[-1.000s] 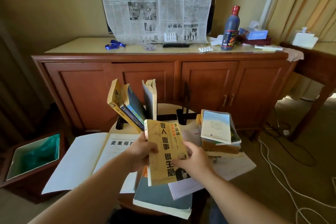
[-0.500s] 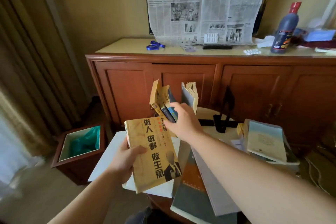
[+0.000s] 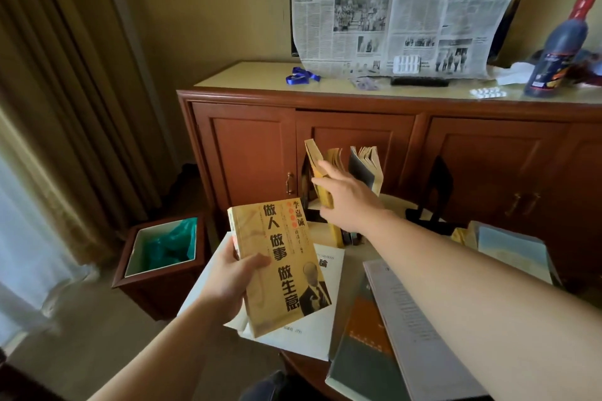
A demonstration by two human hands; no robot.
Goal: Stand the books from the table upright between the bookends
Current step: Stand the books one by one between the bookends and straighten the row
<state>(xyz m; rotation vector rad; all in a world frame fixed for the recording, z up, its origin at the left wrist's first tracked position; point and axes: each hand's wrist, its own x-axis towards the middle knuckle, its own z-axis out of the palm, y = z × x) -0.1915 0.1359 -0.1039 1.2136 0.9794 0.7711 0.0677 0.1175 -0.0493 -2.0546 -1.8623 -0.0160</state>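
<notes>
Paperback stock, this yellow book (image 3: 280,265): light, bendy at the covers, stiff enough along the spine to stand once it has neighbours. It sits low in the view at about 7 o'clock from the standing books (image 3: 345,179), held above the white sheets on the worktop (image 3: 303,365). The left hand (image 3: 233,280) clamps its left edge, thumb across the cover and fingers behind (a grip near the spine, which should keep it from flopping). The right hand (image 3: 345,197) reaches toward 12 o'clock, fingers fairly straight, pressing against the leaning yellow book of the upright row. The black bookend (image 3: 438,192) stands at 3 o'clock of that row, with a gap between. More books (image 3: 514,251) lie stacked at 4 o'clock; a large grey volume (image 3: 361,352) lies flat near 5 o'clock, likely heavier and wanting both hands.
</notes>
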